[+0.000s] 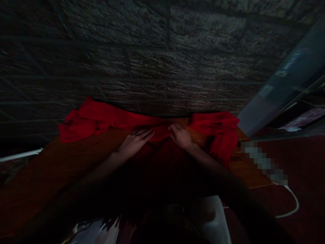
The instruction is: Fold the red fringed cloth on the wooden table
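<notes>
A red fringed scarf (160, 131) is spread on the wooden table in front of me, its near part dark in shadow. My left hand (138, 138) lies flat on its left side, fingers stretched out together and a ring on one of them. Opposite it, my right hand (180, 135) has bent fingers gathered at the cloth's right edge; its fingertips appear to pinch the fabric. Behind my left hand stretches a bunched length of red cloth (109, 117). Another folded red fringed piece (215, 123) lies beyond my right hand, apart from it.
A stone-block wall (162, 67) rises directly behind the wooden table (61, 166). At the table's right end lies a blurred-out object (264, 162) with a white cable (297, 203). A grey metal frame (276, 81) stands at right. A pale chair (215, 217) is below me.
</notes>
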A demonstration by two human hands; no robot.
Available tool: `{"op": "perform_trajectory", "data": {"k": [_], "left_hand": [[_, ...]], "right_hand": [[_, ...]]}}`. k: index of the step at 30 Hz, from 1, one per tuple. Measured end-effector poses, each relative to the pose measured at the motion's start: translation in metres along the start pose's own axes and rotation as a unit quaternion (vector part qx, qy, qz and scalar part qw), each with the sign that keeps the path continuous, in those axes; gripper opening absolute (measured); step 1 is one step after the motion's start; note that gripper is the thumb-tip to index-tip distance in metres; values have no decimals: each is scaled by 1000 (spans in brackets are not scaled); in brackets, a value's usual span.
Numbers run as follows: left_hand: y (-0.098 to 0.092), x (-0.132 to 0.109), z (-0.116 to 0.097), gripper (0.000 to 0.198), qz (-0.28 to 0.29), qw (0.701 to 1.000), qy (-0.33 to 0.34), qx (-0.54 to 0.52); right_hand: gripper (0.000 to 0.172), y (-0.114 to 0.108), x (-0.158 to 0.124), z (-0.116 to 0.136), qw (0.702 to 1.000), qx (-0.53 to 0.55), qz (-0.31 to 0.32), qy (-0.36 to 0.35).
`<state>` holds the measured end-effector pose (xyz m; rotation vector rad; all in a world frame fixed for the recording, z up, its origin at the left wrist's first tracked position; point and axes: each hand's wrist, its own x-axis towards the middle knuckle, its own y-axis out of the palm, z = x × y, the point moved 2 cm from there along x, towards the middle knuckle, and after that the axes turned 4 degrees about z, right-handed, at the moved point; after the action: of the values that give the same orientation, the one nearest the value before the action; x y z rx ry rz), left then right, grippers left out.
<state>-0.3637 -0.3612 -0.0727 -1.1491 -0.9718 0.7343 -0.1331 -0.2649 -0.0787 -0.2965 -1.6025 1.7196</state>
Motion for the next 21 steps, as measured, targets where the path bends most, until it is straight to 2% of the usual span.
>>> {"op": "perform_trajectory", "data": {"k": [3,6,10,13,16,21], "left_hand": [[6,-1,6,45,-36,999,22,-5],[8,-3,8,33,-63,998,16,1],[9,-4,3,30,-65,997,-19,23],[9,-5,2,28,-67,997,5,42],[6,-5,3,27,-80,995,57,30],[2,-5,1,23,-123,988,90,11]], "right_hand": [[17,0,-2,0,999,-34,30,-16],[21,1,-3,0,998,-49,46,-22],[20,2,-4,-4,998,-25,57,-19],[32,0,-7,-11,996,21,62,-62],[37,-3,-11,-17,991,46,42,-118],[23,-4,-10,-12,983,53,-22,-173]]}}
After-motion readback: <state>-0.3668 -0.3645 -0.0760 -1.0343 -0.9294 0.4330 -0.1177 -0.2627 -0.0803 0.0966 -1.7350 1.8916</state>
